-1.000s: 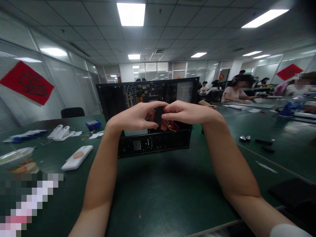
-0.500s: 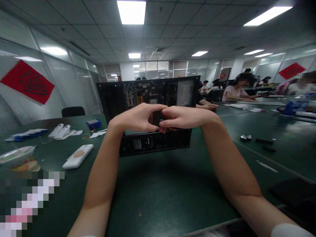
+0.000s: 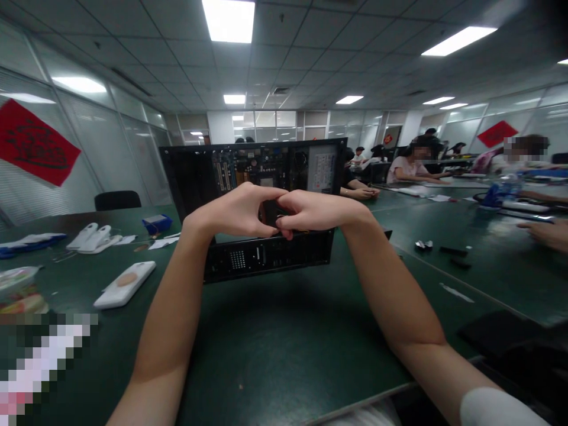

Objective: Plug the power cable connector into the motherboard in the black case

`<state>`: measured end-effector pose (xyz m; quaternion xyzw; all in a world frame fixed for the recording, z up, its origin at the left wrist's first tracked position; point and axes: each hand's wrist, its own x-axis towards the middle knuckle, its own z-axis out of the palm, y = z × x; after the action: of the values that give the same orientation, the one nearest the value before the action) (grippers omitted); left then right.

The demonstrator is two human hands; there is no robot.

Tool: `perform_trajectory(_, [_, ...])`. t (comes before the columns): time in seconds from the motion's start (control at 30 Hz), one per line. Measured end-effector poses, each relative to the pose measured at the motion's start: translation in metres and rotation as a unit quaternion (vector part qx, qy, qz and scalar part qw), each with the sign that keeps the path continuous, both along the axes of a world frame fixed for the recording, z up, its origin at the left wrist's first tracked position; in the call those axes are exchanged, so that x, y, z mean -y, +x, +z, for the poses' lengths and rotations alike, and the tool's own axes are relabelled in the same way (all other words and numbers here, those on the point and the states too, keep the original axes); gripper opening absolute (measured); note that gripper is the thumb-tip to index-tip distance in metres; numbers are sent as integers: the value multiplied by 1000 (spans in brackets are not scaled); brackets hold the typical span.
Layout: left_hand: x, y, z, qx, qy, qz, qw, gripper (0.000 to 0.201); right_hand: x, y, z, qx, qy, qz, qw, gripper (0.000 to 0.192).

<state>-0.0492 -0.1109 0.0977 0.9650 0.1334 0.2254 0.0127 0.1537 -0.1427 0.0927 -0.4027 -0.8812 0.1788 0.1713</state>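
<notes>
A black computer case [image 3: 195, 171] stands open on the green table [image 3: 275, 343], its circuit board and power supply facing me. My left hand [image 3: 235, 212] and my right hand [image 3: 317, 212] meet in front of the case's middle, fingertips pinched together on a small dark connector [image 3: 270, 213]. A bit of red and yellow cable [image 3: 306, 230] shows under my right fingers; the rest is hidden by the hands. The case's front panel [image 3: 266, 257] sits just below both hands.
A white handset [image 3: 124, 284], white parts [image 3: 91, 236], a blue box [image 3: 156, 223] and a food tub [image 3: 18, 287] lie at left. Small black pieces [image 3: 452, 251] lie at right. Another person's hand [image 3: 548, 232] rests at far right; people sit behind.
My two hands have closed together, covering the red and yellow cables that showed a second ago. The view has shifted slightly to the right.
</notes>
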Motion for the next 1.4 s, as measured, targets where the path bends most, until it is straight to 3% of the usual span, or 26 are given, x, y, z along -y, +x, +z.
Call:
perform_trajectory(0.13, [0, 0, 0, 14, 29, -1, 999, 54, -2, 2, 0, -5, 27, -1, 1000, 12])
perform_trajectory(0.3, [-2, -4, 2, 60, 110, 17, 992, 55, -7, 5, -2, -85, -4, 12, 996, 12])
perform_trajectory(0.43, [-1, -4, 2, 98, 173, 36, 979, 60, -9, 9, -2, -149, -38, 71, 986, 10])
perform_trajectory(0.57, [-5, -3, 0, 93, 199, 41, 975, 61, -7, 13, -1, -149, -35, 126, 980, 7])
perform_trajectory(0.83, [-19, -8, -2, 60, 227, 94, 967, 58, -6, 13, -2, -108, 6, 52, 993, 10])
perform_trajectory(1.13, [-6, -2, 0, 40, 243, 114, 963, 56, -7, 14, -2, -79, 5, 55, 995, 4])
perform_trajectory(1.4, [-9, 1, -4, 25, 242, 106, 964, 54, -7, 14, -1, -47, 23, 52, 997, 1])
